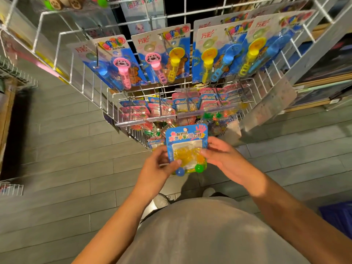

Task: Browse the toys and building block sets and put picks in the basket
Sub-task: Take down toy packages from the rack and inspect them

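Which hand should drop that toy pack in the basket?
Probably the right hand. Both hands hold the toy pack, but a blue thing, maybe the basket, sits at the right edge, nearer that side. The left hand would have to cross over.

A shop; carded toys on wire racks.

The dark blue plastic basket was cut off by the right edge, and the left-hand white wire shelves were blurred beyond reading.
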